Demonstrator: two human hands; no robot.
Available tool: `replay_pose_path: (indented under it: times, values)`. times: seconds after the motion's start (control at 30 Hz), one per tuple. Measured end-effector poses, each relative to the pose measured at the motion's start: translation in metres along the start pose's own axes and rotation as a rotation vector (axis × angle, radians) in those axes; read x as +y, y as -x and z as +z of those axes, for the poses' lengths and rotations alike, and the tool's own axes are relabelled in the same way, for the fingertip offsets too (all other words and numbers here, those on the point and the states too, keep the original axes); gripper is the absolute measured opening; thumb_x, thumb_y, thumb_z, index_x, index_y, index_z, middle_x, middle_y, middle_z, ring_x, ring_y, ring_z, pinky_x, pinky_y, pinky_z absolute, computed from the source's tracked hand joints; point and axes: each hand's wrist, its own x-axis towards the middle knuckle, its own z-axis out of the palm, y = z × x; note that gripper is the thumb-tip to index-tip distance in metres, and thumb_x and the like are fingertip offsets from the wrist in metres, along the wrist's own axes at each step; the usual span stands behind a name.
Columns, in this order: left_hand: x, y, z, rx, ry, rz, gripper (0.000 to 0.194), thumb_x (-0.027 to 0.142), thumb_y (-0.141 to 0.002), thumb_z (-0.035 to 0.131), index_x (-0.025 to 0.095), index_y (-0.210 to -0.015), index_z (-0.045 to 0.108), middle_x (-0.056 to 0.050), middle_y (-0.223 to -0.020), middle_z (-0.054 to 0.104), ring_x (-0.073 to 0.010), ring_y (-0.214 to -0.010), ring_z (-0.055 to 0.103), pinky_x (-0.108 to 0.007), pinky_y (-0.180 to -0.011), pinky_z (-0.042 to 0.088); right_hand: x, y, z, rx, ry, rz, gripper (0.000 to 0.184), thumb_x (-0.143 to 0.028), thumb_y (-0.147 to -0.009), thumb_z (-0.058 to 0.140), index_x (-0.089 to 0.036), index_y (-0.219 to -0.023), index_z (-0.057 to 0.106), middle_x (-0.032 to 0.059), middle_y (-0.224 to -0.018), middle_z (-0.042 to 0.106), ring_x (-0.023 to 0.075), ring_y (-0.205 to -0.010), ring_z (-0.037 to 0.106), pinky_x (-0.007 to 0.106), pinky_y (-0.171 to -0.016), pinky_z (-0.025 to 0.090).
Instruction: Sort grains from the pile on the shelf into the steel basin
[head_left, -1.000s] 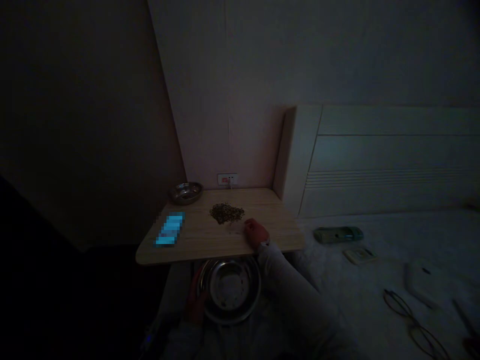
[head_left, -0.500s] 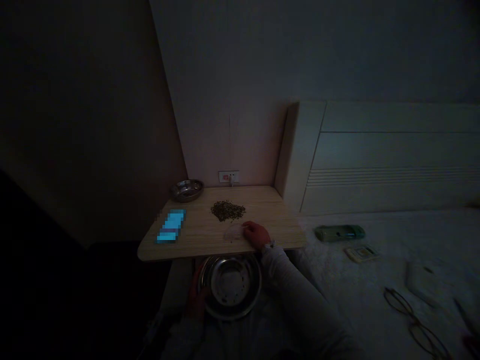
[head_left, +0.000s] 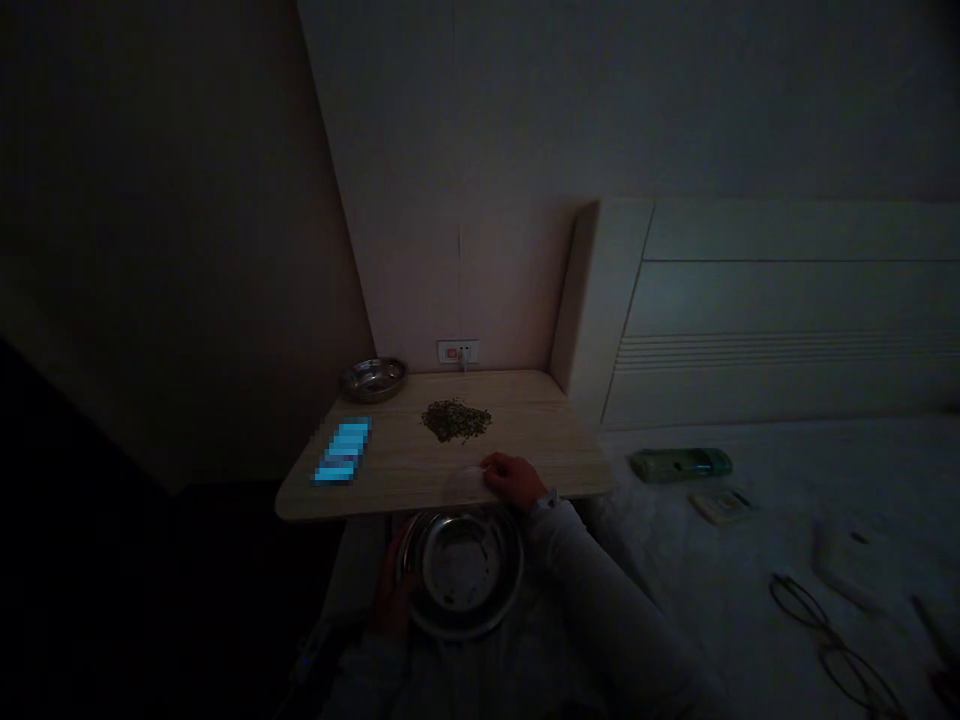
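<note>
Mid-desk (head_left: 540,430), toward the far side: one loose heap of small dark seeds or grains (head_left: 455,421), spread flat. Nearer, slightly right: right hand (head_left: 514,480), its fingers closed on the edge of a thin translucent piece (head_left: 463,484), outline faint, lying toward the left over the bare wood. Below the near edge: one round metal basin (head_left: 508,575), a few dark specks inside; left hand (head_left: 391,595) gripping its left rim, fingers partly lost in shadow. Far left corner: one shallow metal bowl (head_left: 373,395). Left side: one glowing blue panel (head_left: 343,452), pixelated. Right, on the white bed (head_left: 645,560): one green case (head_left: 680,464); nearer, one pair of glasses (head_left: 832,640).
</note>
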Motion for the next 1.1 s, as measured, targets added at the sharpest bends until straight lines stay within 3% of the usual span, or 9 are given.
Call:
replay_pose_path:
  times: [0.17, 0.33, 0.63, 0.9, 1.0, 1.1]
  values:
    - [-0.002, -0.001, 0.000, 0.028, -0.001, 0.037, 0.054, 0.018, -0.057, 0.047, 0.018, -0.110, 0.045, -0.006, -0.119, 0.048, -0.0201, -0.113, 0.037, -0.029, -0.092, 0.029, 0.000, -0.001, 0.000, -0.011, -0.006, 0.019, 0.023, -0.026, -0.065, 0.048, -0.020, -0.085, 0.060, -0.0015, -0.067, 0.061, 0.0097, -0.061, 0.052, 0.019, -0.056, 0.036]
    - [0.002, 0.001, 0.001, 0.018, 0.009, -0.038, 0.056, 0.016, -0.056, 0.047, 0.021, -0.112, 0.044, -0.004, -0.118, 0.049, -0.0207, -0.112, 0.038, -0.032, -0.092, 0.029, -0.001, -0.001, -0.001, -0.010, -0.009, 0.015, 0.022, -0.024, -0.064, 0.049, -0.020, -0.082, 0.060, -0.0015, -0.066, 0.061, 0.0098, -0.061, 0.052, 0.019, -0.056, 0.036]
    - [-0.008, -0.004, -0.002, 0.000, 0.011, 0.037, 0.052, 0.023, -0.059, 0.049, 0.021, -0.111, 0.044, -0.004, -0.121, 0.046, -0.0209, -0.114, 0.035, -0.032, -0.094, 0.026, 0.003, -0.001, 0.001, -0.014, -0.054, -0.014, 0.022, -0.024, -0.063, 0.048, -0.019, -0.080, 0.060, -0.0021, -0.064, 0.060, 0.0090, -0.060, 0.052, 0.018, -0.056, 0.036]
    - [0.000, -0.001, -0.003, -0.004, 0.004, 0.043, 0.050, 0.021, -0.059, 0.049, 0.023, -0.109, 0.046, -0.002, -0.121, 0.047, -0.0199, -0.116, 0.032, -0.031, -0.096, 0.024, 0.002, -0.002, 0.001, -0.020, -0.129, 0.012, 0.020, -0.024, -0.062, 0.048, -0.018, -0.077, 0.059, -0.0021, -0.063, 0.059, 0.0094, -0.059, 0.050, 0.020, -0.057, 0.036]
    - [0.001, -0.001, -0.003, -0.034, -0.005, -0.023, 0.053, 0.021, -0.058, 0.050, 0.022, -0.111, 0.044, -0.003, -0.123, 0.045, -0.0197, -0.116, 0.032, -0.030, -0.095, 0.026, 0.005, -0.004, -0.001, 0.037, -0.313, 0.055, 0.020, -0.025, -0.064, 0.044, -0.016, -0.076, 0.057, -0.0009, -0.065, 0.058, 0.0101, -0.063, 0.051, 0.020, -0.060, 0.038]
    - [-0.001, -0.001, -0.003, -0.004, -0.003, -0.044, 0.053, 0.020, -0.058, 0.049, 0.023, -0.111, 0.043, -0.003, -0.122, 0.045, -0.0205, -0.115, 0.034, -0.031, -0.094, 0.027, 0.010, -0.008, -0.007, 0.189, -0.450, 0.136, 0.023, -0.028, -0.066, 0.040, -0.015, -0.080, 0.053, 0.0004, -0.070, 0.058, 0.0112, -0.069, 0.051, 0.022, -0.065, 0.039]
